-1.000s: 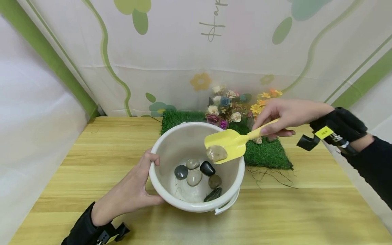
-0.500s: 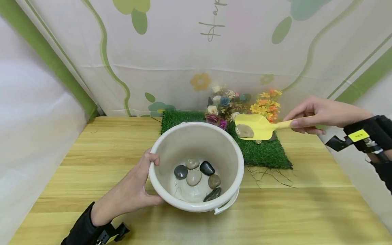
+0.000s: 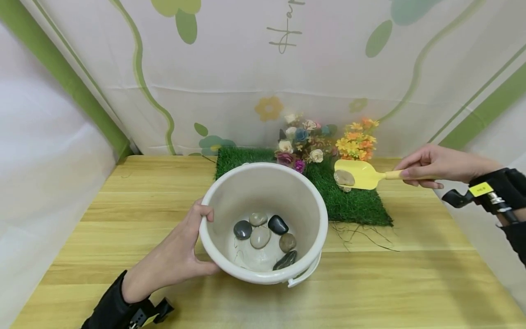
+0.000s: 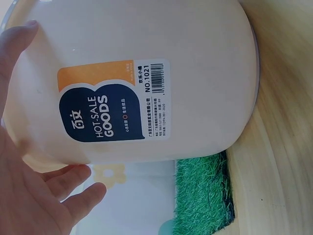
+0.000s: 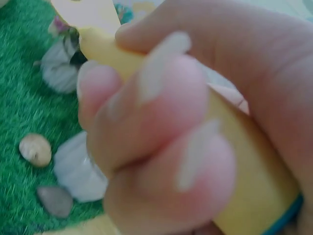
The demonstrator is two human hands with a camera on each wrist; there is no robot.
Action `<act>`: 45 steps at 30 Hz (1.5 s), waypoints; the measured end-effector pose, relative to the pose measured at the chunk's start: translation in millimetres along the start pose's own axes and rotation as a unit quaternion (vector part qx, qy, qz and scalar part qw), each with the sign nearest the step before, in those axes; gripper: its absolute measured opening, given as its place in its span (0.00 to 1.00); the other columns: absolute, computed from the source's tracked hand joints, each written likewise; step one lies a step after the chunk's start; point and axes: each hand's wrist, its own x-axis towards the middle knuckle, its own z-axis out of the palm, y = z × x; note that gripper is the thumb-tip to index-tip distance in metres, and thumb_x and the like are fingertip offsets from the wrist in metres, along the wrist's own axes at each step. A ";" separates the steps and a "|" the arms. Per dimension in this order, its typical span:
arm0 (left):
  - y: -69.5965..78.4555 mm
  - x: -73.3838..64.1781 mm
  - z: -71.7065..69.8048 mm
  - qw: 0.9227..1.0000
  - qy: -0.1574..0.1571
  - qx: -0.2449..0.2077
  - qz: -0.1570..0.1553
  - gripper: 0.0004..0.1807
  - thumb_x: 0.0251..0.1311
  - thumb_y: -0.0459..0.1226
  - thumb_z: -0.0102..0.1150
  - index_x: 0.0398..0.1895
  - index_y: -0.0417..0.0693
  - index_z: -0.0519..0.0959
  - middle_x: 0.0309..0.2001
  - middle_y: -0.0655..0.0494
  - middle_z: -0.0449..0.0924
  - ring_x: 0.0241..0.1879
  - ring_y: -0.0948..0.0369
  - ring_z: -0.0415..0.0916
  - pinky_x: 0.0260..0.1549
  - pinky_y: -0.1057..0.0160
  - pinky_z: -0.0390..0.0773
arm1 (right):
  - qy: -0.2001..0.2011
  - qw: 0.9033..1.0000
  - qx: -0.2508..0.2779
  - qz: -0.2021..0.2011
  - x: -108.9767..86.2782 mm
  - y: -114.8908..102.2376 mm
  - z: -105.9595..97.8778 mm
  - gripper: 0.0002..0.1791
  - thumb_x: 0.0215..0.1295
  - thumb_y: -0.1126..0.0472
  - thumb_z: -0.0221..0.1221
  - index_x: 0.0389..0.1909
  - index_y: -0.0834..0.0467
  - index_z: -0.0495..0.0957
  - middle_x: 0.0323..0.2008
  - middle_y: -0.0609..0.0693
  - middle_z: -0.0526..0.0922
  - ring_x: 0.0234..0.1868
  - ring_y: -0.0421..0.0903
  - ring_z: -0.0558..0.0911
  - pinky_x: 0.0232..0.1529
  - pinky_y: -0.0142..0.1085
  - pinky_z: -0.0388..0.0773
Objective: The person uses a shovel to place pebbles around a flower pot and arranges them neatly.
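Observation:
My left hand (image 3: 176, 251) grips the rim of a white bucket (image 3: 263, 277), fingers hooked over its left side. Inside lie several smooth stones: a black one (image 3: 278, 225), a dark grey one (image 3: 243, 230), a brown one (image 3: 287, 242) and pale ones among them. In the left wrist view, the bucket's outer wall (image 4: 210, 98) carries a label. My right hand (image 3: 445, 165) holds a yellow toy shovel (image 3: 363, 174) by its handle, over the grass mat to the right of the bucket. One pale stone (image 3: 344, 177) rests at the left end of its scoop.
The green artificial-grass mat (image 3: 357, 210) lies behind the bucket. Mixed artificial flowers (image 3: 302, 141) and yellow-orange flowers (image 3: 357, 141) stand at the back. In the right wrist view, a tan stone (image 5: 35, 150), a grey stone (image 5: 55, 200) and whitish ribbed objects (image 5: 80, 169) lie on it.
My right hand has carried the shovel, with its stone, from above the bucket rightward over the grass mat, then slightly farther right and lower. My left hand and the bucket stay in place.

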 end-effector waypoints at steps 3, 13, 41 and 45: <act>0.4 0.4 -0.5 1.000 -0.001 0.002 -0.001 0.43 0.32 0.51 0.74 0.46 0.50 0.54 0.64 0.53 0.53 0.57 0.57 0.60 0.42 0.58 0.73 | 0.010 0.999 -0.011 0.029 -0.4 13.7 2.1 0.12 0.68 0.70 0.45 0.46 0.64 0.75 0.22 0.54 0.74 0.10 0.45 0.67 0.18 0.41 0.73; 0.7 0.3 -0.3 1.000 0.000 -0.001 -0.003 0.44 0.32 0.53 0.74 0.46 0.51 0.54 0.64 0.53 0.54 0.56 0.57 0.61 0.42 0.58 0.73 | 0.016 0.998 -0.031 0.044 6.9 45.9 15.4 0.11 0.70 0.62 0.46 0.43 0.59 0.76 0.21 0.55 0.74 0.11 0.46 0.68 0.17 0.40 0.73; 2.1 0.8 -1.1 1.000 -0.002 -0.001 -0.005 0.43 0.33 0.54 0.73 0.46 0.50 0.54 0.63 0.54 0.54 0.57 0.57 0.60 0.43 0.57 0.73 | 0.079 0.986 -0.043 0.139 25.1 58.3 31.2 0.19 0.68 0.52 0.50 0.43 0.65 0.76 0.24 0.57 0.75 0.14 0.44 0.70 0.17 0.36 0.72; 1.6 0.4 -0.8 1.000 -0.001 -0.003 -0.004 0.43 0.33 0.54 0.73 0.45 0.50 0.54 0.63 0.53 0.54 0.58 0.57 0.60 0.44 0.57 0.73 | 0.081 0.984 -0.049 0.150 25.2 55.4 30.8 0.18 0.68 0.51 0.50 0.43 0.63 0.77 0.24 0.56 0.75 0.14 0.44 0.69 0.17 0.36 0.72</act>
